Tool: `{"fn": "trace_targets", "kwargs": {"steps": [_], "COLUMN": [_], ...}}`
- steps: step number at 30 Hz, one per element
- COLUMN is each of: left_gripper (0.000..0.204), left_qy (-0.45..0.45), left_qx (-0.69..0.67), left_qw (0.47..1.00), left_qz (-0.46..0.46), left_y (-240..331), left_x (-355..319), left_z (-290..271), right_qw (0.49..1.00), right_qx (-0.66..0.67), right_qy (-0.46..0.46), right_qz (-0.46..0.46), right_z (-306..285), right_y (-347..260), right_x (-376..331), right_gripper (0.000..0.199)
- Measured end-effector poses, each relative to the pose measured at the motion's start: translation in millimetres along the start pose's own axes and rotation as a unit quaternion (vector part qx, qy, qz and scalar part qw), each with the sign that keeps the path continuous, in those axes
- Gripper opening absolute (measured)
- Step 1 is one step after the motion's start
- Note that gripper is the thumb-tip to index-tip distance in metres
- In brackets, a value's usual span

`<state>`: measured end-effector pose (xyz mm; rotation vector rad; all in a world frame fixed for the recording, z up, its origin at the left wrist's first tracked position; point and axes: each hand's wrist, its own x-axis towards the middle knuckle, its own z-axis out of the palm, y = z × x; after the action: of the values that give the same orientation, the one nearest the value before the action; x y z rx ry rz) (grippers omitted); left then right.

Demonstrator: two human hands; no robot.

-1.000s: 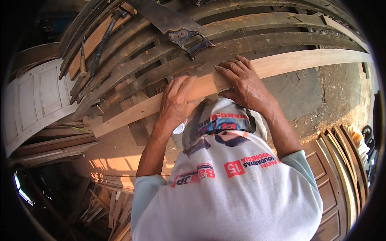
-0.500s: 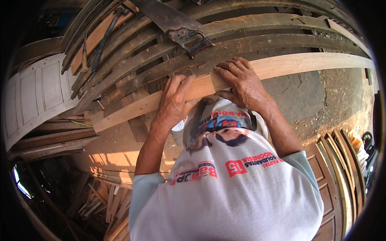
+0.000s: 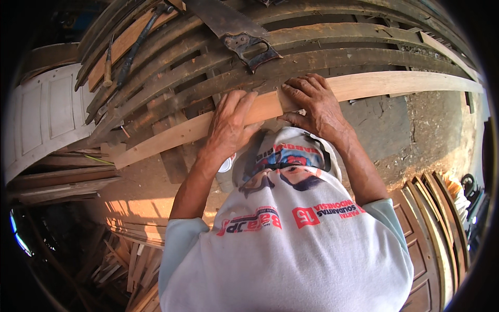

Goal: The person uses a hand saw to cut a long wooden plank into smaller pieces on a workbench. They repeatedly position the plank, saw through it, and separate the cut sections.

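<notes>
Two pale wooden strips meet at a seam in front of my chest, forming one long line across the bench. My left hand point(image 3: 224, 124) is closed around the left strip point(image 3: 161, 141), its fingers over the far edge and its thumb on the near side. Just right of the seam, my right hand point(image 3: 318, 108) grips the right strip point(image 3: 400, 83), with fingers bent over it and the thumb at the near edge. Beyond the hands, a handsaw point(image 3: 249, 49) with a dark, worn handle lies on the slats.
At the far left lie a hammer point(image 3: 136, 44) and a wood-handled pointed tool point(image 3: 108, 70). A white panelled door point(image 3: 49, 112) is on the left. Weathered slats point(image 3: 358, 57) run across the back. Scrap wood point(image 3: 138, 265) lies lower left; a brown panelled door point(image 3: 416, 249) is lower right.
The whole view has shifted slightly, with the saw and seam now a little farther right and higher. Both hands keep their grip on the strips.
</notes>
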<state>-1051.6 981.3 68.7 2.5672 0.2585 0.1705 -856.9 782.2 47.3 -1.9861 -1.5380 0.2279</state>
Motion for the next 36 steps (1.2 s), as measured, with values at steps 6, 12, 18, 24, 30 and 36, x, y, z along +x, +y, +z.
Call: {"fn": "trace_targets", "kwargs": {"steps": [6, 12, 18, 24, 30, 36], "left_gripper": [0.074, 0.076, 0.076, 0.085, 0.102, 0.089], "left_qy": [-0.002, 0.012, 0.016, 0.026, 0.054, 0.038], "left_qx": [-0.013, -0.016, -0.006, -0.023, 0.024, 0.01], "left_qw": [1.0, 1.0, 1.0, 0.999, 0.992, 0.983], "left_qz": [0.013, 0.0, -0.016, -0.03, -0.109, -0.18], "left_y": [-4.6, -8.3, -4.5, -5.6, -20.7, -66.0], "left_x": [0.8, -3.5, -5.9, -10.5, -43.3, -84.2], "left_z": [1.4, 9.4, 8.0, 9.2, -21.3, -25.3], "right_qw": [0.999, 0.998, 0.976, 0.969, 0.988, 0.985], "right_qx": [-0.003, -0.013, 0.144, 0.117, 0.076, -0.062], "right_qy": [-0.041, -0.047, -0.114, -0.105, -0.116, -0.159], "right_qz": [0.026, 0.036, 0.121, 0.193, 0.068, 0.013], "right_z": [-4.6, -1.7, -36.1, -35.7, -23.7, 2.8], "right_y": [-4.1, -4.1, 2.4, 8.4, -31.5, -37.2], "right_x": [2.1, 3.2, 27.3, 48.6, 39.9, 39.6], "right_gripper": [0.073, 0.076, 0.075, 0.071, 0.09, 0.072]}}
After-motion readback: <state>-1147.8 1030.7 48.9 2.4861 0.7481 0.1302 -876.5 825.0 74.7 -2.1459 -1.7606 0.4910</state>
